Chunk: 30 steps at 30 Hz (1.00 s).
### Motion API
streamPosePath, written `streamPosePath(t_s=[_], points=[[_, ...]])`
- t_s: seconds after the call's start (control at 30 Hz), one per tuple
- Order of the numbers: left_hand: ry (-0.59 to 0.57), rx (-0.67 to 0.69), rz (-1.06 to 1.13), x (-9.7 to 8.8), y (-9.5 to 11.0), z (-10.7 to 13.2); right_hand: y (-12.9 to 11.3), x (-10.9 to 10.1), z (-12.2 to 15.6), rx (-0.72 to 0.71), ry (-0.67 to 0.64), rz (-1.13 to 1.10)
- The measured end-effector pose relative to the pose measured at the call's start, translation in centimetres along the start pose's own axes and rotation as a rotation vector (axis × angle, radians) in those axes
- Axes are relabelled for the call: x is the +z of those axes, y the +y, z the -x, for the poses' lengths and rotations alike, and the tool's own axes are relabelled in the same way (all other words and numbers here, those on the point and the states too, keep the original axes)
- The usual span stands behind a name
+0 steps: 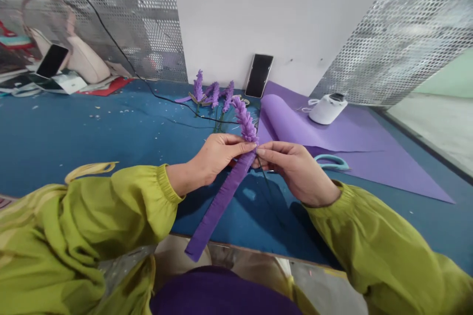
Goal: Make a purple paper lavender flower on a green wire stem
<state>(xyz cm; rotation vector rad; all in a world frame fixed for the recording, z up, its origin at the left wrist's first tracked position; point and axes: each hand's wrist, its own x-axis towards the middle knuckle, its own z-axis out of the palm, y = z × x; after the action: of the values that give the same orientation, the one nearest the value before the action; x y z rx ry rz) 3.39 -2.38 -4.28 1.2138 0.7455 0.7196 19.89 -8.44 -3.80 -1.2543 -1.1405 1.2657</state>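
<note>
A purple crepe-like strip (221, 204) slants down from my fingers past the table's front edge. It joins a fluffy purple flower spike (244, 118) that rises above my hands, wound round a thin dark stem (265, 177). My left hand (214, 157) pinches the strip at the base of the spike between thumb and fingers. Close against it, my right hand (291, 165) is closed on the stem just below the spike. The exact grip between the fingertips is partly hidden. Behind my hands lie several finished-looking purple flower spikes (198, 87) with green stems.
Purple sheets (384, 165), one partly rolled, cover the right of the blue table (121, 138). On them are a white cup-like holder (327, 109) and a light-blue scissor handle (332, 161). A phone (259, 76) leans on the white board; a black cable (148, 86) crosses the table.
</note>
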Motion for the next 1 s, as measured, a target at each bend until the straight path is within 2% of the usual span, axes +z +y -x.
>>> streamPosePath(t_s=[0.2, 0.53, 0.77, 1.0], points=[[-0.001, -0.034, 0.052, -0.3, -0.6, 0.3, 0.3, 0.2, 0.0, 0.239, -0.034, -0.205], [-0.042, -0.067, 0.054, -0.9, -0.5, 1.3, 0.3, 0.4, 0.1, 0.324, -0.059, -0.291], [-0.055, -0.045, 0.041, -0.8, -0.6, 1.3, 0.3, 0.5, 0.1, 0.322, -0.053, -0.236], [-0.154, -0.153, 0.130, -0.8, -0.6, 1.6, 0.4, 0.6, 0.0, 0.199, 0.023, -0.211]])
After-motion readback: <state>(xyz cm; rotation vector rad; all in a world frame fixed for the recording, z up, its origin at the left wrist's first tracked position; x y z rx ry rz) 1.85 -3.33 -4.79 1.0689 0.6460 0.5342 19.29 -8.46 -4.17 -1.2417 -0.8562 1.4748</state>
